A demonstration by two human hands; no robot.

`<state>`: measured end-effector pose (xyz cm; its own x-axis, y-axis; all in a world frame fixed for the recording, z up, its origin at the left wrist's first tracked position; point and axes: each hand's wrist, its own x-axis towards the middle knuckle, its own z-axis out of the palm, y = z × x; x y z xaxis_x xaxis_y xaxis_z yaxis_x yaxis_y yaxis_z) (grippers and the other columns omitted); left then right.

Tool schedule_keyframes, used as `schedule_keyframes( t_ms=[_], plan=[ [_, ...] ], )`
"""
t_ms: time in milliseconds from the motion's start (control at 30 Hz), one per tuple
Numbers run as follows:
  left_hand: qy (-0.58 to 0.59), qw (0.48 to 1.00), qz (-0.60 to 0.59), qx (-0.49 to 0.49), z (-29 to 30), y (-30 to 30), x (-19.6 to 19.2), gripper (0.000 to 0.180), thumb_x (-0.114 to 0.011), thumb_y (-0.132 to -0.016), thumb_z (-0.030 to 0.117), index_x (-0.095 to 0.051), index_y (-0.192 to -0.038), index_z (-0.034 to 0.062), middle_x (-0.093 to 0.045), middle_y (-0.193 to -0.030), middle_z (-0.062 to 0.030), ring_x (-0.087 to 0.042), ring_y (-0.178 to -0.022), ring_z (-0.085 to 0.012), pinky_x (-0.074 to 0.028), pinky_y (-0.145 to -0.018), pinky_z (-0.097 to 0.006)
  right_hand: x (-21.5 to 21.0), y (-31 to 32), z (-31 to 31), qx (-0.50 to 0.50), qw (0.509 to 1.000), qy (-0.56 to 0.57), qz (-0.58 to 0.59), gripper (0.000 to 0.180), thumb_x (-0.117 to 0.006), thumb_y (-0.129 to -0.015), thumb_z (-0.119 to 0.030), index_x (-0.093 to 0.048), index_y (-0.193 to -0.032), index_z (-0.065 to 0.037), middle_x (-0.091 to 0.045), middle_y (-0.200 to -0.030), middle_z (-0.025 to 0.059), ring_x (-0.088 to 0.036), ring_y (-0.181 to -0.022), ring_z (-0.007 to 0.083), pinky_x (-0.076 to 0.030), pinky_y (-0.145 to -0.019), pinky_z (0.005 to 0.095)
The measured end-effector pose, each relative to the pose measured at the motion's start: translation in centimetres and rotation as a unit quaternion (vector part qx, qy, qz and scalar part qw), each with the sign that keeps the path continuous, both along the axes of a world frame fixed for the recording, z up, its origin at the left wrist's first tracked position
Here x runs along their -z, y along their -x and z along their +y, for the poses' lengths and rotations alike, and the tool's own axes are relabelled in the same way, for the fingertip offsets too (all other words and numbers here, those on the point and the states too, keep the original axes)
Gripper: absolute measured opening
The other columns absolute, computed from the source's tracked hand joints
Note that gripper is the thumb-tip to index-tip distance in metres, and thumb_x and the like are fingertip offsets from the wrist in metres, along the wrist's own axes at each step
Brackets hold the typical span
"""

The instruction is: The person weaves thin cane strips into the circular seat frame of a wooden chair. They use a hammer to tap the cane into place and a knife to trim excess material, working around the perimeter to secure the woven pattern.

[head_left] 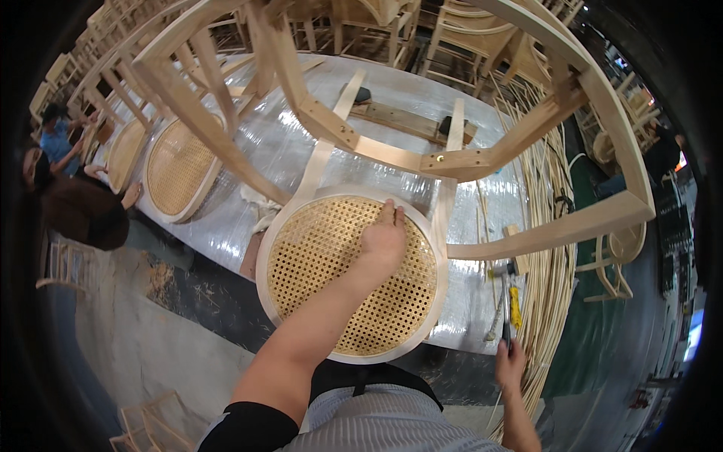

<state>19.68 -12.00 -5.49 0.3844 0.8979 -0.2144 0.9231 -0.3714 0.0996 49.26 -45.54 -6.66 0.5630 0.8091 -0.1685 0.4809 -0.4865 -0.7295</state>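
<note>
Listed first: one pale wooden chair, set at the near side of one plastic-covered desk, its one round seat turned toward the viewer and overhanging the desk's near edge; the seat is filled with one panel of woven cane. Two hands are counted. The left hand is laid on the cane near the far rim, two fingers extended and the others not clearly seen; whether anything is pinched beneath it cannot be told. By the right hand, closed at the right of the seat, one hammer is gripped at the dark end of its handle, head pointed away from the body. Beside the hammer one yellow-handled tool is found, and farther off one small wood block. Along the desk's right side one long heap of cane strips is spread, its pieces too many to be counted. Behind the chair one wooden beam is placed; left of the seat, one white cloth. Two further round caned seats are ranged at the desk's left, one nearer and one farther. Two people are seen at the left, and one person at the right.
</note>
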Motion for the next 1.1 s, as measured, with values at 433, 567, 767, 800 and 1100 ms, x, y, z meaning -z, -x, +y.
schedule_keyframes(
  t_ms=[433,567,767,800,1100],
  plan=[
    [-0.031,0.998,-0.029,-0.038,-0.2,1.2,2.0,0.073,-0.051,-0.1,0.013,-0.028,-0.169,0.0021,-0.021,-0.177,-0.0211,-0.078,-0.095,-0.0238,-0.061,-0.066,-0.039,-5.9,12.2,19.7,-0.289,0.945,-0.118,-0.097,0.038,-0.063,-0.105,-0.012,-0.064,-0.141,-0.002,-0.07,-0.09,0.0202,-0.065,-0.073,0.0221,-0.053,-0.073,0.0346],
    [-0.016,0.995,-0.095,-0.018,-0.4,-0.2,2.0,0.068,-0.049,-0.101,0.013,-0.033,-0.166,0.0004,-0.026,-0.175,-0.0229,-0.078,-0.1,-0.0247,-0.063,-0.071,-0.039,-4.8,10.9,22.9,-0.309,0.927,-0.146,-0.156,0.039,-0.064,-0.105,-0.012,-0.064,-0.143,-0.005,-0.07,-0.089,0.02,-0.066,-0.072,0.0245,-0.053,-0.072,0.0356],
    [-0.09,0.988,-0.114,-0.047,0.1,1.1,4.7,0.067,-0.05,-0.1,0.011,-0.036,-0.164,-0.0033,-0.029,-0.174,-0.0231,-0.078,-0.098,-0.0246,-0.063,-0.071,-0.04,-4.9,12.5,24.6,-0.354,0.916,-0.079,-0.174,0.04,-0.069,-0.102,-0.011,-0.065,-0.141,-0.003,-0.075,-0.103,0.0243,-0.074,-0.084,0.0375,-0.057,-0.079,0.0403],
    [-0.111,0.985,-0.123,-0.058,0.3,1.9,5.1,0.067,-0.05,-0.1,0.011,-0.036,-0.163,-0.0039,-0.029,-0.174,-0.0234,-0.078,-0.098,-0.0244,-0.063,-0.07,-0.039,-5.0,13.2,25.1,-0.356,0.914,-0.109,-0.161,0.04,-0.069,-0.102,-0.01,-0.065,-0.141,-0.003,-0.075,-0.103,0.0242,-0.074,-0.085,0.0377,-0.057,-0.08,0.0402],
    [-0.065,0.995,-0.068,-0.015,-0.5,1.2,1.5,0.07,-0.053,-0.098,0.011,-0.035,-0.163,-0.0056,-0.028,-0.174,-0.026,-0.079,-0.085,-0.0206,-0.061,-0.061,-0.036,-3.9,11.7,23.8,-0.328,0.921,-0.141,-0.157,0.04,-0.068,-0.101,-0.008,-0.065,-0.141,-0.004,-0.075,-0.106,0.0251,-0.075,-0.091,0.0381,-0.057,-0.082,0.0398]
  ],
)
